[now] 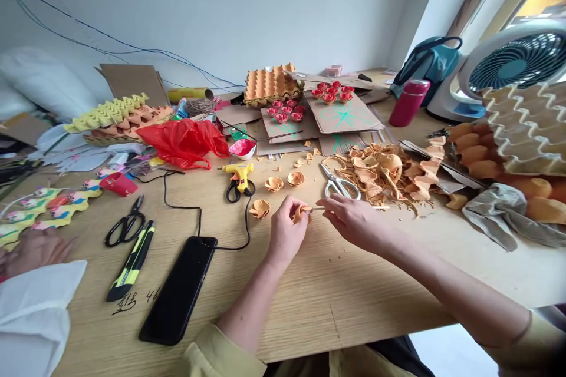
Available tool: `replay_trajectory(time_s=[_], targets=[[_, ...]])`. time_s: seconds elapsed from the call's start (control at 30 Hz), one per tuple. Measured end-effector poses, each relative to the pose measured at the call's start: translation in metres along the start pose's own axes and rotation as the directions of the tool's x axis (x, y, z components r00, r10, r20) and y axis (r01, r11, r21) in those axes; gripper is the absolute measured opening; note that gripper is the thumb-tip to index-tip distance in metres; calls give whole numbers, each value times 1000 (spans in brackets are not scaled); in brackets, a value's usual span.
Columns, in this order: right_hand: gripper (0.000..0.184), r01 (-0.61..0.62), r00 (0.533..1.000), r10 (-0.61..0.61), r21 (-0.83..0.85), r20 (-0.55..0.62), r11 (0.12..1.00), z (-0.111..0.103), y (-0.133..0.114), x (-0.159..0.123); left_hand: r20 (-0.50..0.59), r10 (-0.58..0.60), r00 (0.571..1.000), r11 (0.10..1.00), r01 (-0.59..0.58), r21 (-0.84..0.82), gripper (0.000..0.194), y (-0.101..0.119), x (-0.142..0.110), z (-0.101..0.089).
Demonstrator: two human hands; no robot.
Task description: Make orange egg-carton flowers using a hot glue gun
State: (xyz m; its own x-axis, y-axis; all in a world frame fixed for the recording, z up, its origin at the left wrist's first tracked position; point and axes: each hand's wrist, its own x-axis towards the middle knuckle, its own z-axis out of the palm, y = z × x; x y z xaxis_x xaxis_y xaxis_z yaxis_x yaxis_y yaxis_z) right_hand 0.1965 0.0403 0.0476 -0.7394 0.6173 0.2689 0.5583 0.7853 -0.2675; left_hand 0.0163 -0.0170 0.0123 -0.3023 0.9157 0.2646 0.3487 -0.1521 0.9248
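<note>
So the left hand (pixel 287 230) had the egg-carton flower (pixel 300 214) pinched at its fingertips; just right of it, the right hand (pixel 356 221) pinched a thin stick (pixel 318 208), lying roughly sideways, tip toward the flower.

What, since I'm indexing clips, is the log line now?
left hand holds orange flower | right hand holds thin stick at flower | nearby: three flowers, glue gun

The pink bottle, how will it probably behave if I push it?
The bottle stands upright and is taller than wide, so a push near the top may tip it. Its side looks smooth and shiny, perhaps a little slippery. Being round, it would likely roll once lying down.
</note>
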Motion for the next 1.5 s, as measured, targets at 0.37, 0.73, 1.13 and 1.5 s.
replay_trajectory(time_s=[0.37, 0.73, 1.13, 1.5], targets=[[30, 74, 997, -75, -75, -18, 994, 15, 19, -3, 130, -254, 959, 934, 277, -223, 15, -14, 1, 7], [24, -64, 985, 94, 202, -145, 977, 6, 23, -6, 355, -406, 842, 588, 538, -604, 37, 6, 0, 3], [19, -90, 975, 152, 341, -160, 936, 9, 19, -7, 380, -267, 886, 652, 456, -605, 53, 9, -7, 11], [22, -160, 970, 195, 227, -143, 961, 19, 17, -8, 368, -202, 907, 829, 359, -429, 50, 5, -12, 16]])
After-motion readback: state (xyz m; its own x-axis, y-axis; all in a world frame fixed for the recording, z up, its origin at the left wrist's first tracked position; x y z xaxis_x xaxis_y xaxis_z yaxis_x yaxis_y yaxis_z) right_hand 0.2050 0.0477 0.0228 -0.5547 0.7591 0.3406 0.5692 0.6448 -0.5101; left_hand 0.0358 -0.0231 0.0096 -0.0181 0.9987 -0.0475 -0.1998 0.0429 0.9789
